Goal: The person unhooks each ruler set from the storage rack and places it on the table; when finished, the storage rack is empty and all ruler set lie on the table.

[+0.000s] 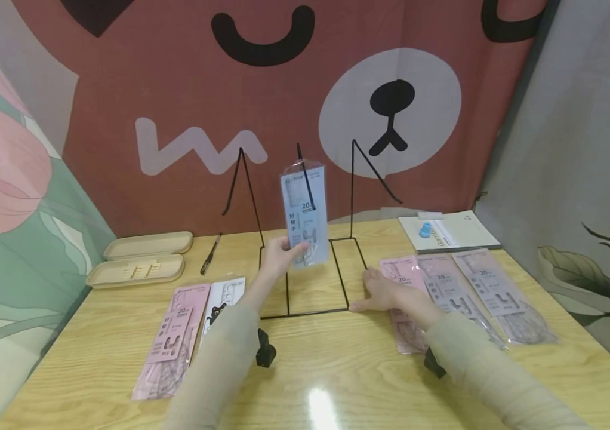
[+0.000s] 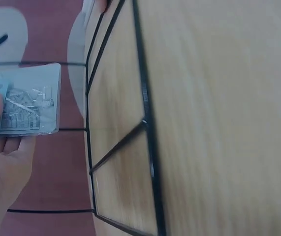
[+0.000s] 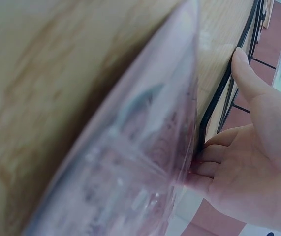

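Note:
A light blue flat packet [image 1: 295, 218] with a clear plastic top stands upright at the middle hook [image 1: 307, 179] of a black wire display rack [image 1: 316, 312]. The hook's arm crosses in front of the packet's upper part. My left hand [image 1: 277, 258] pinches the packet low down, thumb over its front and fingers behind; the left wrist view shows the packet's clear lower part [image 2: 32, 108]. At the rack's front right corner, my right hand [image 1: 385, 292] holds the base wire, its thumb [image 3: 243, 73] on the front bar and fingers curled at the side bar.
Several pink and greyish packets [image 1: 444, 286] lie right of the rack. On the left are a pink packet [image 1: 176, 328], a white cat-print packet [image 1: 230, 292], a pen [image 1: 210, 257] and an open beige case [image 1: 171, 275]. A notebook [image 1: 466, 227] with a blue object lies back right.

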`<state>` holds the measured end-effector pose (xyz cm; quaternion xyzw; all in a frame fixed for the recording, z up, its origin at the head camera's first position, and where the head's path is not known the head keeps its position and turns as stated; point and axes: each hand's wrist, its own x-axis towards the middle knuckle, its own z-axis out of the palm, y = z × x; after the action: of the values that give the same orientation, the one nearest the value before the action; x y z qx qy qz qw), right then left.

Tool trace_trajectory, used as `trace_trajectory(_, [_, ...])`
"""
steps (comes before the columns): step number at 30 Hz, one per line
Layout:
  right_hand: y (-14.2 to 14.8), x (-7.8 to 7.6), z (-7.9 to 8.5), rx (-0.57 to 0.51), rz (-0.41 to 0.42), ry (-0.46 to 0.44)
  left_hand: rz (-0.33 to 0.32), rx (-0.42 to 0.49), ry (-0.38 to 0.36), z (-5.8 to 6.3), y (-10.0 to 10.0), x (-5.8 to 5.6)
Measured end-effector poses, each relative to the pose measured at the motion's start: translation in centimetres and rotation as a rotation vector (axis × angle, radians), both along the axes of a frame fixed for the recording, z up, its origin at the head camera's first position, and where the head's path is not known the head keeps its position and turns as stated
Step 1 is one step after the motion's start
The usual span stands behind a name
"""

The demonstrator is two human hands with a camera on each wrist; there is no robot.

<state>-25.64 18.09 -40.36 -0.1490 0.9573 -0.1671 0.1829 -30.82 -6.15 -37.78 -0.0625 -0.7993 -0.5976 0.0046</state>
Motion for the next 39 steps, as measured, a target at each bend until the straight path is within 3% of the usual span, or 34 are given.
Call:
trace_trajectory(14, [0.4,-0.5,-0.2,0.018,-0.008,-0.018,-0.245,0.009,0.093,-0.8,-1.5,6.6])
trace_trajectory(18, [0.4,-0.6,-0.4,0.02,-0.006,-0.019,-0.298,0.008,0.086,-1.0,-2.2,8.6])
trace_trajectory(22, [0.1,-0.5,-0.5,0.01,-0.01,-0.014,-0.329,0.005,0.047,-0.9,-4.1,10.9])
trace_trajectory(27, [-0.2,-0.3,-0.5,0.002,-0.016,-0.011,-0.273,-0.054,-0.019,-1.1,-8.6,13.7])
trace_trajectory(32, [-0.3,-0.3,-0.2,-0.004,-0.009,-0.01,-0.07,-0.125,-0.142,-0.9,-14.2,15.8])
trace_trajectory(34, [-0.3,-0.4,-0.2,-0.001,-0.01,-0.009,0.011,-0.158,-0.185,-0.6,-16.6,16.3])
trace_trajectory(39, [-0.1,-0.5,-0.2,0.005,-0.014,-0.003,0.116,-0.234,-0.277,0.6,-22.9,16.9])
